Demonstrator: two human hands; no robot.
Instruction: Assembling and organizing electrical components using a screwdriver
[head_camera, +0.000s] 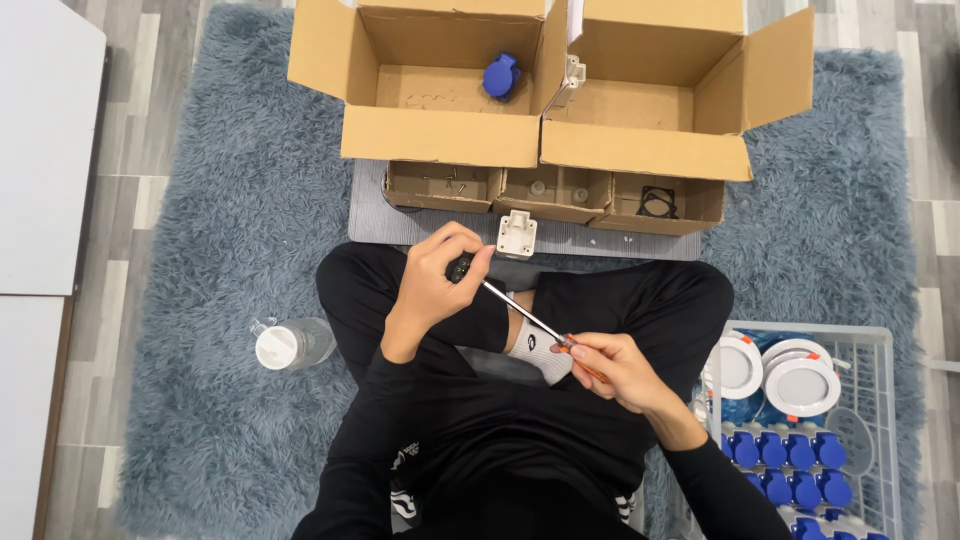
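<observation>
The left hand (432, 283) curls its fingers (470, 262) tightly around a small dark part (460, 268), held above the crossed legs. The right hand (612, 368) pinches the orange-and-black handle of a screwdriver (525, 315) between thumb and fingertips; its slim metal shaft runs up and left until the tip meets the dark part in the left hand. Just beyond the left hand, a small white plastic housing (517, 232) stands on a grey mat (368, 215). Behind it sit three low cardboard trays (555, 190) holding small fittings, one with a black gasket (657, 203). Farther out, two large open cardboard boxes (545, 140) stand side by side; the left one holds a blue socket (501, 75). A clear water bottle (291, 344) lies on the shaggy blue rug (220, 200) beside the left knee. By the right arm, a white wire basket (885, 345) holds more blue sockets and round white fittings.
</observation>
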